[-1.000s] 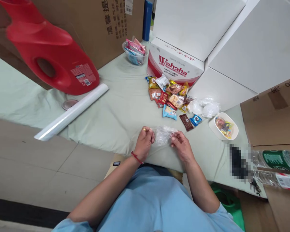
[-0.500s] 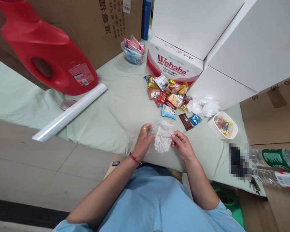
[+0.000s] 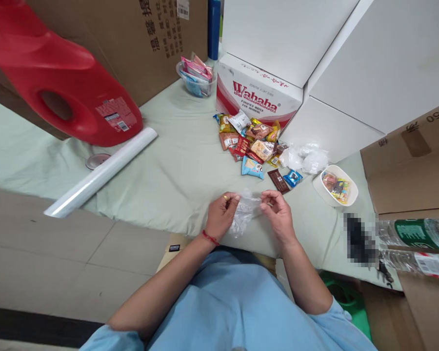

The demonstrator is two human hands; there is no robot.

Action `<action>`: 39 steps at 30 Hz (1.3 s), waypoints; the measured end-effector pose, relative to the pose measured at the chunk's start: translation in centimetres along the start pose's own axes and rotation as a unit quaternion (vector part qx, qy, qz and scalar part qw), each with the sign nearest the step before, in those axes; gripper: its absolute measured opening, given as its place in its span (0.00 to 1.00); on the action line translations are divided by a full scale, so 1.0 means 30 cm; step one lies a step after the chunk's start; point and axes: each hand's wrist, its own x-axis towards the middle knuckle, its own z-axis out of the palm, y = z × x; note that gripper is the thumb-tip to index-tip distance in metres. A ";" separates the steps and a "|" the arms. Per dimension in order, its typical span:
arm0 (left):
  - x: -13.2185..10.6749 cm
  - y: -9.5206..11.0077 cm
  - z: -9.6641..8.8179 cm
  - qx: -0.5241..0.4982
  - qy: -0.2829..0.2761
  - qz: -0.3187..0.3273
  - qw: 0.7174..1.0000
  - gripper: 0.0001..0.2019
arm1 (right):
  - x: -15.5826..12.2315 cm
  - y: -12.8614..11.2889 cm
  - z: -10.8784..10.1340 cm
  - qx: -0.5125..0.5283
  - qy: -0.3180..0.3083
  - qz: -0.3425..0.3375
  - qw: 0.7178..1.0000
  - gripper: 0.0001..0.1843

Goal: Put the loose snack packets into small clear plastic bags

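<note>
Both hands pinch a crumpled clear plastic bag (image 3: 243, 213) between them, just above the near edge of the pale green cloth (image 3: 175, 170). My left hand (image 3: 220, 217), with a ring and a red wrist cord, grips the bag's left edge. My right hand (image 3: 278, 214) grips its right edge. The bag hangs down loosely between the fingers. A pile of wrapped snacks (image 3: 250, 141) lies a short way beyond the hands.
A white bowl (image 3: 335, 187) with snacks sits at the right, with more clear bags (image 3: 303, 158) beside it. A white roll (image 3: 100, 173), a red jug (image 3: 66, 83), a Wahaha box (image 3: 258, 95), a clear tub of packets (image 3: 195, 78), white boxes and bottles (image 3: 413, 243) surround the cloth.
The bag was stretched level, then bunched and lifted between the hands, and now hangs lower from both pinches. The hands stayed close together at the cloth's near edge.
</note>
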 end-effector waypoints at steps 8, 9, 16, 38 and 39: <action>-0.008 0.016 -0.019 0.013 0.048 0.065 0.997 0.22 | 0.009 -0.011 0.013 -0.145 0.007 -0.086 0.986 0.05; -0.012 0.021 -0.019 0.018 0.044 0.072 0.996 0.23 | 0.008 -0.012 0.018 -0.146 0.006 -0.083 0.986 0.05; -0.030 0.011 -0.010 -0.031 -0.012 0.028 0.999 0.23 | 0.022 -0.030 0.052 -0.141 0.005 -0.108 0.984 0.05; 0.118 0.060 -0.237 0.205 -0.054 0.039 0.976 0.05 | 0.102 -0.049 -0.148 -0.208 -0.179 0.027 0.961 0.15; 0.115 0.057 -0.231 0.183 -0.024 0.020 0.983 0.05 | 0.094 -0.045 -0.138 -0.179 -0.148 0.009 0.973 0.15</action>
